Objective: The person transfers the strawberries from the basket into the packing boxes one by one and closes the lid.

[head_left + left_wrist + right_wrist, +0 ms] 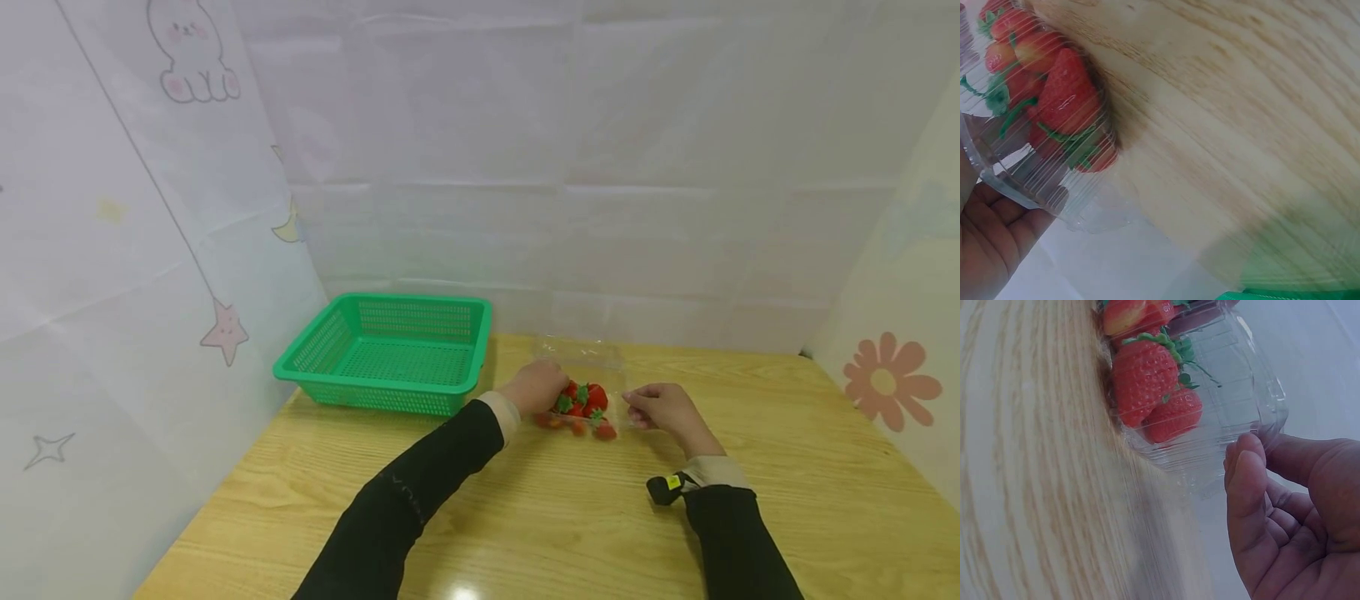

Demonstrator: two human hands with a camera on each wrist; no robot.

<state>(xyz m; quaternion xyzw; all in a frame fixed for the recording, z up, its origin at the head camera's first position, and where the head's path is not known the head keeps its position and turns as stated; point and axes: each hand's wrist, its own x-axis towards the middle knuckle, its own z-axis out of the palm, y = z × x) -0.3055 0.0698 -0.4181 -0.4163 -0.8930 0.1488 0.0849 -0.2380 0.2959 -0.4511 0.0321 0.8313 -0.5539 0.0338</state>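
Observation:
Red strawberries with green leaves lie in a clear plastic box whose lid stands raised at the back. My left hand reaches over the box's left side. Seen from the left wrist, its fingers extend at the rim, partly behind the clear plastic, and no strawberry shows in them; the thumb is hidden. At the right side, my right hand pinches the box's rim between thumb and fingertips. Two strawberries lie near that end.
A green slotted basket stands at the back left of the wooden table, with no contents visible. White printed sheets hang behind and at both sides. A small black device is strapped to the right wrist.

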